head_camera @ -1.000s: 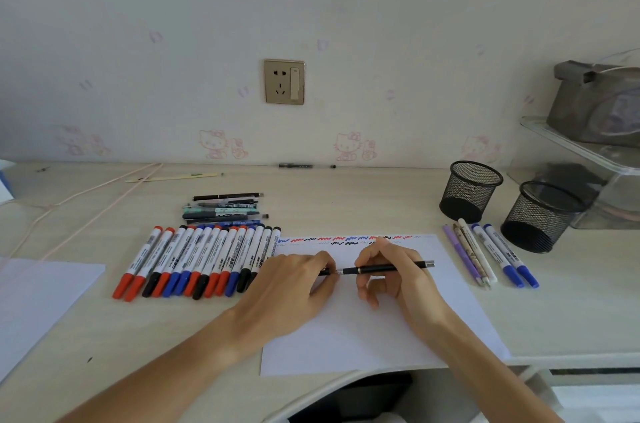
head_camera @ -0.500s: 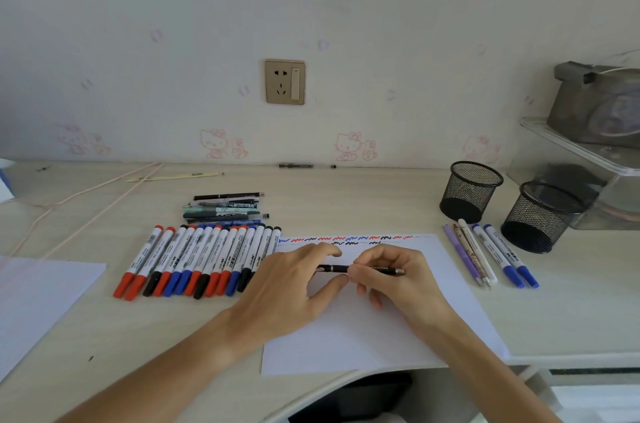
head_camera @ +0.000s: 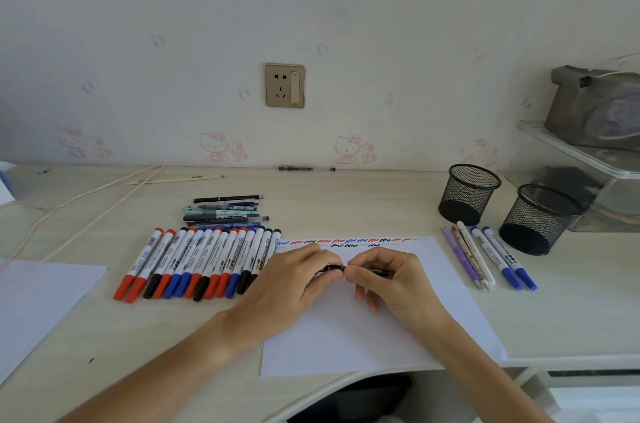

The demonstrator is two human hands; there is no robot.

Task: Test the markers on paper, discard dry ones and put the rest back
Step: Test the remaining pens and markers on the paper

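A thin black pen (head_camera: 375,272) lies level over the white test paper (head_camera: 349,336), held between both hands. My left hand (head_camera: 287,287) pinches its left end, and my right hand (head_camera: 391,280) grips the middle and right part. Red, blue and black squiggles (head_camera: 346,242) run along the paper's far edge. A row of several whiteboard markers (head_camera: 201,263) with red, blue and black caps lies left of the paper. Behind that row is a small pile of pens (head_camera: 225,211). Several pens and two blue markers (head_camera: 485,258) lie right of the paper.
Two black mesh pen cups (head_camera: 469,194) (head_camera: 538,218) stand at the back right beside a clear shelf (head_camera: 581,159). Another white sheet (head_camera: 38,298) lies at the far left. A pink cable (head_camera: 79,204) crosses the back left, and a lone pen (head_camera: 304,168) lies by the wall.
The visible length of the black pen has shortened: my hands have drawn together along it, the right sliding left toward the left hand.
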